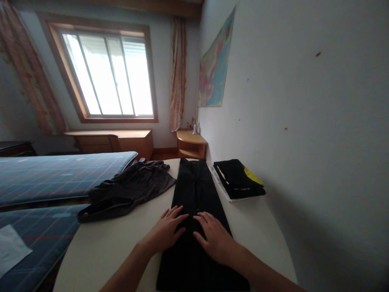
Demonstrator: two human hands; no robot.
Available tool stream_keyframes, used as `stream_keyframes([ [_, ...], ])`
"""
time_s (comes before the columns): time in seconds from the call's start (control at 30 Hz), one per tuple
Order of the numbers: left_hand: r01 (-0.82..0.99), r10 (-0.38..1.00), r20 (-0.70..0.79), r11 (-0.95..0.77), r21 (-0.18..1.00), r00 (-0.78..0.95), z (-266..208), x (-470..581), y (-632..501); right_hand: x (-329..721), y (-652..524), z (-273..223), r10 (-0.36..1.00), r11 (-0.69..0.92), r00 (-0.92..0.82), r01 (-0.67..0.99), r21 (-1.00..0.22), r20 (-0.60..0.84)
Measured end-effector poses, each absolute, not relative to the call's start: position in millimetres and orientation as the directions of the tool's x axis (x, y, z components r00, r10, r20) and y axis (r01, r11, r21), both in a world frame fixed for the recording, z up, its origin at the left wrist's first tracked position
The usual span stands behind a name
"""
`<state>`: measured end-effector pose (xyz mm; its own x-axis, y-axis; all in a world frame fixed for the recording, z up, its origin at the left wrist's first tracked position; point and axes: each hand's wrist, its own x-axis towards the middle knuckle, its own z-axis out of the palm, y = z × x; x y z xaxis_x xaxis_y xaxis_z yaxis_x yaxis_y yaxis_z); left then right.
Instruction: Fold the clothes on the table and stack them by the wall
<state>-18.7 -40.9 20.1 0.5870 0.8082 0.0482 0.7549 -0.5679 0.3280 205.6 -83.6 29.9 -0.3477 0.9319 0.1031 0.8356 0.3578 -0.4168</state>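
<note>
Lower centre of frame: long black cloth garment (206, 192), likely trousers, flat on pale rounded worktop (118, 233). My left hand (165, 231) and right hand (216, 238) spread on it, pinching nothing. Probably light, limp; best held by side edges.

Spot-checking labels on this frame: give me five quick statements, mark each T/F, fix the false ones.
1. The left hand and the right hand are both at the long black garment. True.
2. The right hand is clenched in a fist. False: its fingers are extended.
3. A dark gray garment lies to the left of the long black garment. True.
4. The dark gray garment is folded into a neat square. False: it lies loose and rumpled.
5. The folded black-and-yellow clothing is to the right of the long black garment. True.
</note>
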Motion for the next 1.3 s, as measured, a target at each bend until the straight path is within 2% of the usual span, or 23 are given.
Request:
stream_keyframes([
  [0.23, 0.809, 0.835, 0.035, -0.541, 0.231, 0.549, 17, -7, -48, 202, -100, 37, 0.916, 0.393, -0.356, 0.712, -0.582, 0.183],
  [0.5, 0.760, 0.795, 0.104, -0.603, 0.241, 0.598, 10, -5, -46, 201, -97, 33, 0.955, 0.284, -0.251, 0.631, -0.722, 0.157],
  [0.67, 0.751, 0.784, 0.112, -0.618, 0.231, 0.610, 5, -2, -48, 208, -97, 35, 0.922, 0.380, -0.324, 0.645, -0.663, 0.212],
  [0.8, 0.728, 0.756, 0.104, -0.652, 0.212, 0.646, 7, 4, -54, 214, -95, 32, 0.911, 0.411, -0.300, 0.701, -0.583, 0.281],
  [0.93, 0.728, 0.757, 0.061, -0.644, 0.234, 0.651, 17, 8, -60, 222, -92, 32, 0.916, 0.401, -0.339, 0.740, -0.541, 0.215],
  [1.1, 0.726, 0.768, 0.121, -0.636, 0.261, 0.629, 30, 8, -65, 235, -87, 38, 0.876, 0.465, -0.439, 0.663, -0.587, 0.198],
  [1.2, 0.699, 0.742, 0.141, -0.667, 0.259, 0.655, 24, 7, -62, 241, -84, 34, 0.879, 0.473, -0.420, 0.710, -0.522, 0.225],
  [1.3, 0.715, 0.753, 0.096, -0.651, 0.254, 0.652, 14, 7, -60, 243, -82, 28, 0.892, 0.450, -0.410, 0.772, -0.449, 0.190],
])
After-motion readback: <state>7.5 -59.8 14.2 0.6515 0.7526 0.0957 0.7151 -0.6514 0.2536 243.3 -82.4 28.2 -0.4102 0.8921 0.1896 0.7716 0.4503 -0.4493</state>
